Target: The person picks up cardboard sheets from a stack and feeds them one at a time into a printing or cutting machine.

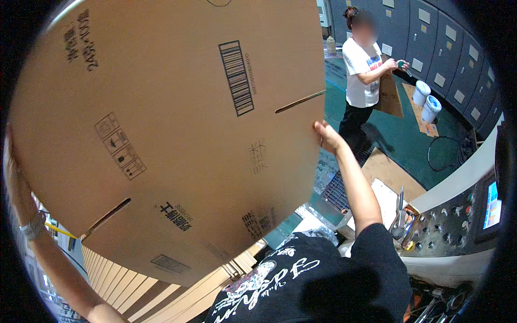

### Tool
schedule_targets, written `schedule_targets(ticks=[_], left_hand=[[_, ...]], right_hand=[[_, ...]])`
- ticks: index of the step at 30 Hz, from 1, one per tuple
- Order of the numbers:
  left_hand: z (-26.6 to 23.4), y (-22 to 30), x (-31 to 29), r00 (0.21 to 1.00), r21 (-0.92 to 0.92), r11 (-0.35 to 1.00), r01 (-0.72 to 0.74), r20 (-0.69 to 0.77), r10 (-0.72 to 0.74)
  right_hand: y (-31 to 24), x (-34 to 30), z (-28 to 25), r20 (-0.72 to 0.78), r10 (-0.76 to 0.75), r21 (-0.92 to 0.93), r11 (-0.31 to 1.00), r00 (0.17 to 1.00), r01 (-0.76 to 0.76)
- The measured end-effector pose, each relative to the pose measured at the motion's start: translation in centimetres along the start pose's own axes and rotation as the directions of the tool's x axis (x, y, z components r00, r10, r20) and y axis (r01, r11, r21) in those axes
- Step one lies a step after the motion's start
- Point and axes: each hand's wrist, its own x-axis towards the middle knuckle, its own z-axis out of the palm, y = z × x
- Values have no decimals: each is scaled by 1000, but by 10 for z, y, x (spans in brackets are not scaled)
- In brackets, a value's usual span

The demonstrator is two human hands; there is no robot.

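Note:
A large flat sheet of brown printed cardboard (188,129) fills the left and middle of the head view, held up in front of me. It bears dark printing, a barcode block and two cut slots. My right hand (326,137) grips its right edge, thumb on the near face and the other fingers mostly hidden behind. At the far left, my left hand (16,180) is at the sheet's left edge, the wrist wearing a pale band. Its fingers are dim against the dark rim, so their grip is hard to see.
Below the sheet lies a stack of cardboard (129,285). On the right stands a machine control panel (452,220) with knobs and a lit screen. Beyond, a person (363,70) in a white shirt stands near two white buckets (426,101) and grey cabinets (431,37).

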Motion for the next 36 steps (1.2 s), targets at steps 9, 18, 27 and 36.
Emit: schedule_targets(ticks=[9, 18, 27, 36], left_hand=[[-6, -143, 56, 945, -262, 909, 324, 43, -325], [5, -142, 50, 939, -119, 932, 342, 80, -334], [31, -108, 25, 931, 51, 930, 363, -53, -360], [-37, -186, -152, 553, -11, 632, 775, 495, -670]], right_hand=[[29, -57, 32, -204, -175, 89, 976, 963, 196], [47, -74, 52, -206, -149, 121, 977, 967, 176], [85, -63, 35, -161, -124, 223, 962, 979, 159], [95, -69, 28, -204, -139, 264, 945, 969, 191]])
